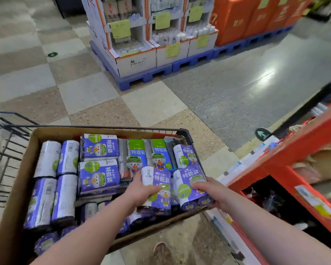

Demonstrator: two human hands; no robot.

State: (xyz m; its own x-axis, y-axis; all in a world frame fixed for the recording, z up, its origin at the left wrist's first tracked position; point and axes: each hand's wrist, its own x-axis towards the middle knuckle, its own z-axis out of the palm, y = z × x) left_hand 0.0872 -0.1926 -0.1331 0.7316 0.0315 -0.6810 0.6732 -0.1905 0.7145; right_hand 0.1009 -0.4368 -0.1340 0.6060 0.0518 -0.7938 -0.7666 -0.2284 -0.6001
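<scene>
Left hand (143,190) grips one purple roll pack (161,177), right hand (208,189) grips the neighbouring pack (187,176), both at the cardboard box's (13,184) near right corner.

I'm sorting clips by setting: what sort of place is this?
Likely a supermarket: display boxes on blue pallets, an orange shelf rack, left hand and right hand gripping purple roll packs in a carton.
</scene>
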